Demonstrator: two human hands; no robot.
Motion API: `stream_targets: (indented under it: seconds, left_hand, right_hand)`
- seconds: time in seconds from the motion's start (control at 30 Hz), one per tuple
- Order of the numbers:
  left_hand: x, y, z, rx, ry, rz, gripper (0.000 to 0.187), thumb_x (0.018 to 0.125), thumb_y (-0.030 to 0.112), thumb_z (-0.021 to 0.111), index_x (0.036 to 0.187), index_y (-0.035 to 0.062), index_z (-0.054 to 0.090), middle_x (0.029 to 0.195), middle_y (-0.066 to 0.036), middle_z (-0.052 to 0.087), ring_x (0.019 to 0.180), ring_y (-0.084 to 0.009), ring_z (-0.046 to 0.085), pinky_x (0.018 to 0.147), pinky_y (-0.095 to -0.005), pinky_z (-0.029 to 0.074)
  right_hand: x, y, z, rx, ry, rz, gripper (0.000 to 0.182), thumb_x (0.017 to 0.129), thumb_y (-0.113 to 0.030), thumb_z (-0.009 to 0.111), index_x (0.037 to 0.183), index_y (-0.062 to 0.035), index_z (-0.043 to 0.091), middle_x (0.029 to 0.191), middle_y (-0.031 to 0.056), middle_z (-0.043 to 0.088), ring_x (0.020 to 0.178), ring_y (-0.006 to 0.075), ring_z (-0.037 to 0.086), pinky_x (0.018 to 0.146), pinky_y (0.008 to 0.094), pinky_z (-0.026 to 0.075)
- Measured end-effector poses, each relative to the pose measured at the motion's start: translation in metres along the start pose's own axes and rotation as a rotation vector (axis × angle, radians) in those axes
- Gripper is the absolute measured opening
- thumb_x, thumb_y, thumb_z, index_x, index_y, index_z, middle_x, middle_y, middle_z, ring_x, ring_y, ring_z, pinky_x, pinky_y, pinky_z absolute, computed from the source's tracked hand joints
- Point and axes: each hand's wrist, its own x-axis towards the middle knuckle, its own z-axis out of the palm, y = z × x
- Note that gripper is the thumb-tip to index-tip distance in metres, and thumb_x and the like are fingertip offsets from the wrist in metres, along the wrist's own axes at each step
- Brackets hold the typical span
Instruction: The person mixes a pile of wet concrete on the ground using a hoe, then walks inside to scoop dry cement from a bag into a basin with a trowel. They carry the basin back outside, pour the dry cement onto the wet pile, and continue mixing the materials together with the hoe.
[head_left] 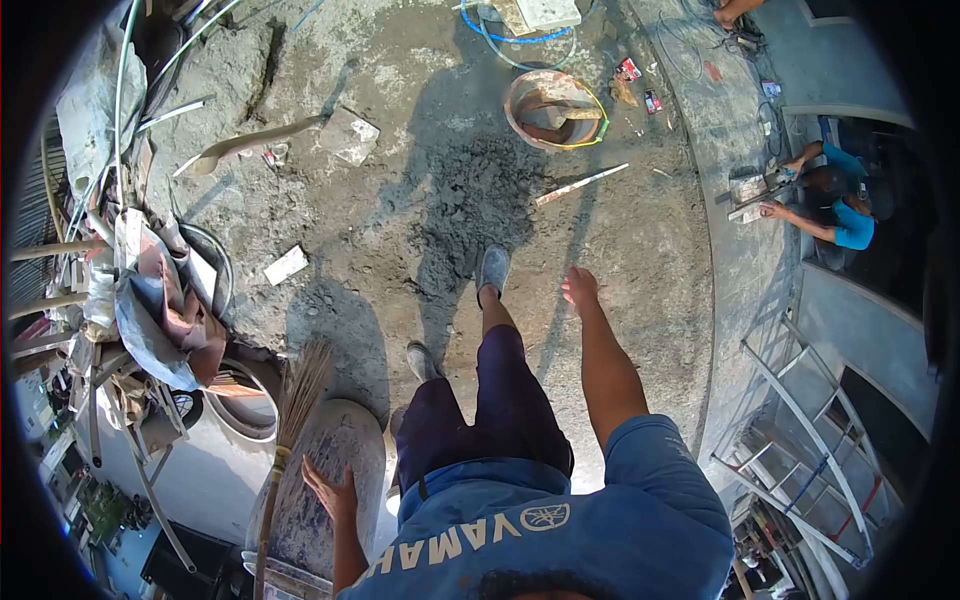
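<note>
My left hand (pixel 330 488) is held low at my side with its fingers spread, and nothing is in it. Under it is a long, round-ended, mud-stained grey thing (pixel 350 430), perhaps a wheelbarrow tray. Beside that hand stands a stick broom (pixel 300 395), its handle apart from my fingers. My right hand (pixel 579 287) reaches forward over the ground, fingers loosely curled but apart, holding nothing visible. Ahead of my feet lies a patch of dark wet mortar (pixel 465 190). Past it is a round bucket (pixel 525 90) with a wooden-looking piece inside.
A hoe (pixel 260 140) lies ahead left and a thin strip (pixel 582 185) ahead right. Sacks and poles (pixel 165 310) crowd the left. At right, a co-worker in a blue shirt (pixel 850 215) handles a tool over a tile (pixel 748 192). Ladder-like metal frames (pixel 810 430) stand nearer.
</note>
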Motion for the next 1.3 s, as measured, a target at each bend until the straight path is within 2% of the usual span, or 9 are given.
stream_targets:
  seconds: [0.17,0.3,0.37,0.47,0.7,0.77,0.9,1.1,1.3]
  left_hand:
    - [0.011,0.053,0.038,0.057,-0.259,-0.142,0.094,0.072,0.008,0.072,0.147,0.0136,0.018,0.137,-0.022,0.033,0.114,-0.0389,0.046,0.091,-0.0452,0.045]
    - [0.005,0.061,0.063,0.133,-0.360,-0.243,0.094,0.071,0.007,0.072,0.147,0.0127,0.018,0.132,-0.023,0.038,0.102,-0.0358,0.052,0.082,-0.0425,0.048]
    - [-0.008,0.034,0.073,0.259,-0.455,-0.305,0.095,0.080,0.032,0.072,0.149,0.0095,0.011,0.097,-0.021,0.062,0.090,-0.0246,0.061,0.078,-0.0428,0.051]
    - [0.027,0.095,0.076,0.159,-0.523,-0.410,0.092,0.071,0.007,0.072,0.147,0.0116,0.020,0.128,-0.022,0.042,0.094,-0.0331,0.056,0.076,-0.0399,0.049]
    - [0.060,0.104,0.067,0.135,-0.439,-0.325,0.086,0.074,0.011,0.071,0.145,0.0110,0.023,0.123,-0.019,0.046,0.091,-0.0284,0.058,0.072,-0.0386,0.049]
    - [0.068,0.104,0.068,0.065,-0.436,-0.341,0.084,0.075,0.012,0.072,0.145,0.0105,0.025,0.121,-0.019,0.048,0.093,-0.0277,0.058,0.074,-0.0382,0.049]
    - [0.085,0.112,0.064,-0.045,-0.403,-0.332,0.081,0.075,0.019,0.074,0.142,0.0091,0.030,0.119,-0.019,0.051,0.093,-0.0256,0.060,0.077,-0.0379,0.050]
    - [0.128,0.077,0.046,-0.228,-0.411,-0.256,0.079,0.077,0.027,0.073,0.140,0.0061,0.031,0.122,-0.021,0.051,0.093,-0.0276,0.062,0.081,-0.0396,0.050]
    - [0.200,-0.013,-0.001,-0.333,-0.344,-0.077,0.074,0.079,0.025,0.071,0.140,0.0072,0.032,0.120,-0.021,0.052,0.094,-0.0285,0.063,0.082,-0.0408,0.051]
  right_hand:
    - [0.188,-0.030,0.041,-0.529,0.109,-0.299,0.041,0.093,-0.039,0.053,0.124,-0.0125,0.054,0.118,0.0160,0.061,0.110,0.0372,0.056,0.092,0.0413,0.045]
    - [0.308,-0.045,0.063,-0.537,0.080,-0.233,0.049,0.094,-0.044,0.047,0.135,-0.0179,0.046,0.127,0.0173,0.055,0.113,0.0370,0.055,0.092,0.0452,0.045]
    - [0.350,-0.041,0.077,-0.568,0.093,-0.242,0.052,0.095,-0.047,0.044,0.140,-0.0209,0.040,0.132,0.0163,0.052,0.116,0.0386,0.052,0.093,0.0468,0.045]
    - [0.401,-0.018,0.087,-0.596,0.159,-0.246,0.048,0.095,-0.045,0.046,0.134,-0.0167,0.049,0.126,0.0162,0.056,0.110,0.0352,0.057,0.089,0.0472,0.048]
    - [0.306,-0.054,0.097,-0.215,0.440,-0.092,0.013,0.088,-0.017,0.064,0.098,-0.0094,0.065,0.087,0.0067,0.067,0.075,0.0223,0.064,0.067,0.0369,0.054]
    - [0.282,-0.021,0.103,0.064,0.363,-0.381,0.012,0.091,-0.011,0.060,0.102,-0.0071,0.061,0.091,0.0047,0.059,0.083,0.0161,0.055,0.073,0.0329,0.046]
    - [0.128,-0.044,0.138,0.311,0.077,-0.083,0.033,0.092,-0.013,0.060,0.121,-0.0100,0.044,0.100,0.0082,0.057,0.089,0.0156,0.050,0.071,0.0309,0.044]
    - [-0.049,-0.047,0.235,0.104,-0.220,-0.062,0.055,0.088,-0.012,0.063,0.134,-0.0052,0.033,0.095,0.0117,0.061,0.073,0.0146,0.057,0.060,0.0299,0.046]
    - [-0.220,-0.049,0.397,-0.184,-0.459,-0.399,0.047,0.087,-0.015,0.067,0.125,-0.0008,0.044,0.089,0.0090,0.064,0.077,0.0136,0.061,0.068,0.0278,0.048]
